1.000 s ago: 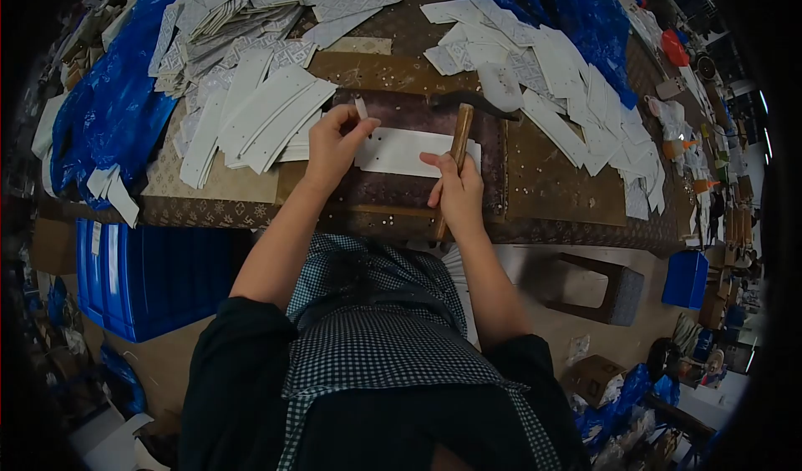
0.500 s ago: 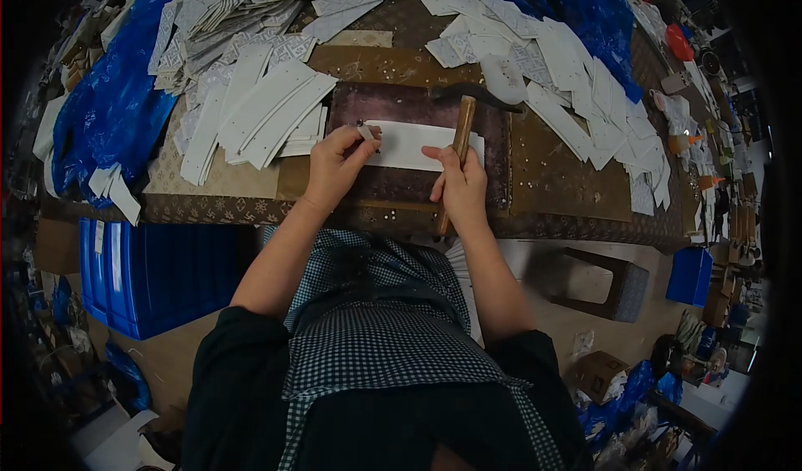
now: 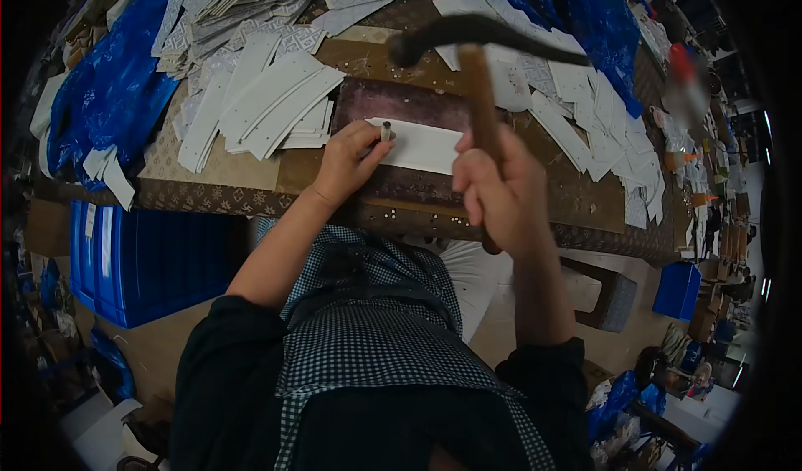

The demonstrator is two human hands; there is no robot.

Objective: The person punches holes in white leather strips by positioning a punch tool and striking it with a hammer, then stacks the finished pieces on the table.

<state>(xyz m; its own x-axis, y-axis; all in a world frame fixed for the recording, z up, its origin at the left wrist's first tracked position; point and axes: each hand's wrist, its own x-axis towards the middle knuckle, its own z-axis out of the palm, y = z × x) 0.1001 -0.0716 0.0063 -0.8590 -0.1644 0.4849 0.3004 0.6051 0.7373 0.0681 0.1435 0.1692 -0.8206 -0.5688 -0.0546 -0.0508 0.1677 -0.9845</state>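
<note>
My left hand (image 3: 347,164) pinches a short metal punch (image 3: 386,130) between thumb and fingers. The punch stands upright at the left end of a white strip (image 3: 428,145), which lies on a dark reddish pad (image 3: 401,98). My right hand (image 3: 508,191) is wrapped round the wooden handle of a hammer (image 3: 479,91). The hammer's dark, curved head is up towards the camera, above the level of the strip and to the right of the punch.
White, curved strips (image 3: 280,108) lie piled left of the pad, with patterned pieces behind them. More white pieces (image 3: 576,95) are heaped at the right. Blue plastic sheeting (image 3: 109,108) covers both far sides. A blue bin (image 3: 159,262) stands below the table's left edge.
My right hand has lifted the hammer up and to the right, away from the pad. My left hand has brought the punch from a tilt to upright on the strip.
</note>
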